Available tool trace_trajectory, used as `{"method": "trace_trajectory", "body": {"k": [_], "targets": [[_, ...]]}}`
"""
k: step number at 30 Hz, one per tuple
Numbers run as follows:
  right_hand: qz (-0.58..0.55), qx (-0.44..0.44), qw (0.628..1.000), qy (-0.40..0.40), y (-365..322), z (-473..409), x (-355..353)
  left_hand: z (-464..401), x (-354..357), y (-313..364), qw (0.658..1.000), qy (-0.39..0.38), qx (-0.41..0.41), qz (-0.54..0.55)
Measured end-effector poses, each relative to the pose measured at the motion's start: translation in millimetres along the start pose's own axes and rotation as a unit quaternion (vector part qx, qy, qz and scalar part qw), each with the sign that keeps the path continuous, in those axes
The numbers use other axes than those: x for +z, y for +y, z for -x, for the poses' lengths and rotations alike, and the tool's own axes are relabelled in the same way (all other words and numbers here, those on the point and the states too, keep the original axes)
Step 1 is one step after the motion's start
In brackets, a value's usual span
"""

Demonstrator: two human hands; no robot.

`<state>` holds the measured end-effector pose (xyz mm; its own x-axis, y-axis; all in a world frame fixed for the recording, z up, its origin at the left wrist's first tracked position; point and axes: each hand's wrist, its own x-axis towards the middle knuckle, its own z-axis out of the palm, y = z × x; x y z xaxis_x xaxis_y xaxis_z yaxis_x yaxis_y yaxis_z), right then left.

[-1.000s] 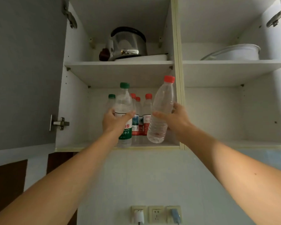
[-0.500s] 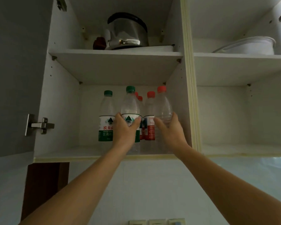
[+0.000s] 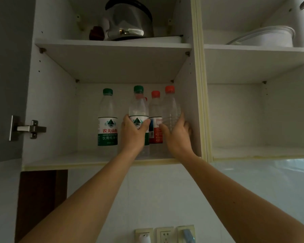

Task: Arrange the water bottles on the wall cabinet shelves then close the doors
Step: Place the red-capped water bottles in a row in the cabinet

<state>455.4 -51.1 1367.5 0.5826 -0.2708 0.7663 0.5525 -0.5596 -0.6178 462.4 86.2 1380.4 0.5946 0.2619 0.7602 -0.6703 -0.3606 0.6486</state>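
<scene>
- The left hand (image 3: pixel 132 133) has its fingers and thumb curled round the label of a green-capped water bottle (image 3: pixel 138 109), gripping it as it stands upright on the lower shelf (image 3: pixel 63 159) of the left cabinet bay.
- The right hand (image 3: pixel 176 135) wraps thumb and fingers round the lower body of a clear, label-free red-capped bottle (image 3: pixel 170 106), which stands upright just beside the bay's right wall.
- Between those two bottles stands a red-capped bottle with a red label (image 3: pixel 155 120), touching or nearly touching its neighbours; another red cap shows faintly behind the held green-capped one.
- A second green-capped bottle with a green and white label (image 3: pixel 107 118) stands apart to the left on the same shelf.
- On the upper shelf (image 3: pixel 112 43) above sits a steel kettle (image 3: pixel 129 23) with a dark brown object (image 3: pixel 96 33) beside it.
- The right bay's upper shelf carries a white bowl-like vessel (image 3: pixel 268 37); its lower compartment is in view too.
- The grey cabinet door (image 3: pixel 7 67) stands open at the left, its metal hinge (image 3: pixel 27 128) showing.
- Below on the tiled wall are power sockets (image 3: pixel 165 235).
</scene>
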Motion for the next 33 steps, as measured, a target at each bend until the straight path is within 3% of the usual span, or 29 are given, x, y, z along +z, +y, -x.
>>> {"method": "trace_trajectory", "body": {"k": [8, 13, 16, 18, 22, 27, 33], "targets": [[0.056, 0.002, 0.997, -0.049, -7, 24, -22, 14, -9, 20, 0.994, -0.019, -0.027, -0.107], [0.135, -0.090, 0.986, -0.043, -14, 55, -70, 44, -23, 44, 0.984, 0.022, 0.075, -0.163], [0.126, -0.104, 0.986, -0.043, -18, 71, -105, 68, -30, 62, 0.981, 0.037, 0.134, -0.136], [0.118, -0.122, 0.984, -0.045, -17, 85, -127, 90, -34, 72, 0.984, 0.006, 0.145, -0.102], [0.088, -0.114, 0.988, -0.056, 0, 123, -159, 146, -37, 75, 0.986, -0.120, 0.091, -0.066], [0.072, -0.059, 0.990, -0.107, 40, 192, -185, 223, -27, 59, 0.981, -0.178, 0.008, -0.074], [0.127, 0.032, 0.979, -0.153, 88, 279, -225, 313, -9, 46, 0.951, -0.283, -0.106, -0.058]]}}
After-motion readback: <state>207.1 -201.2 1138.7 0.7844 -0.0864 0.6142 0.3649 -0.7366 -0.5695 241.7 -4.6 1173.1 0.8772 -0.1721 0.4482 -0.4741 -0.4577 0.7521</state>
